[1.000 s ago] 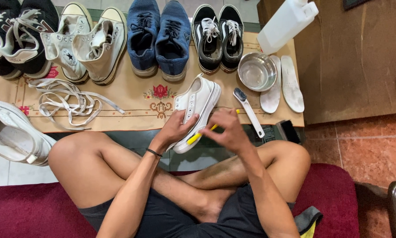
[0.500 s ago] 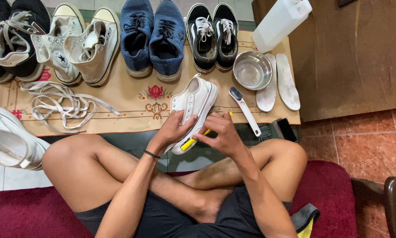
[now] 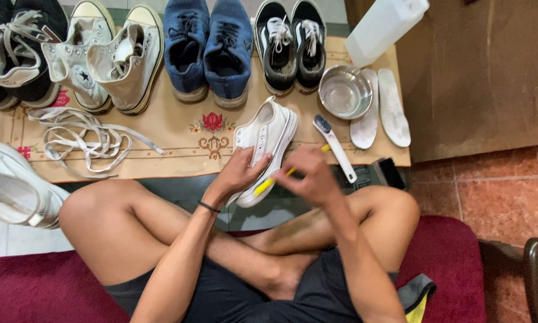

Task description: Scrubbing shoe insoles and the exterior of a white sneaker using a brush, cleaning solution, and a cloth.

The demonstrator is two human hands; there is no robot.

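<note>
My left hand (image 3: 240, 172) grips a white sneaker (image 3: 267, 139) by its side, the heel end low over my crossed legs and the toe pointing away. My right hand (image 3: 308, 174) is closed around a thin yellow-handled brush (image 3: 267, 183), its yellow end lying against the sneaker's sole edge. Most of the brush is hidden by my fingers.
A patterned cloth (image 3: 185, 134) holds pairs of black, cream, blue and black-white shoes, loose white laces (image 3: 80, 139), a metal bowl (image 3: 345, 91), a white brush (image 3: 334, 146), two insoles (image 3: 393, 107) and a white jug (image 3: 383, 24). A white shoe (image 3: 11, 191) lies left.
The sneaker has tilted slightly and my right hand has shifted a little along its sole with the yellow brush. The view has drifted downward.
</note>
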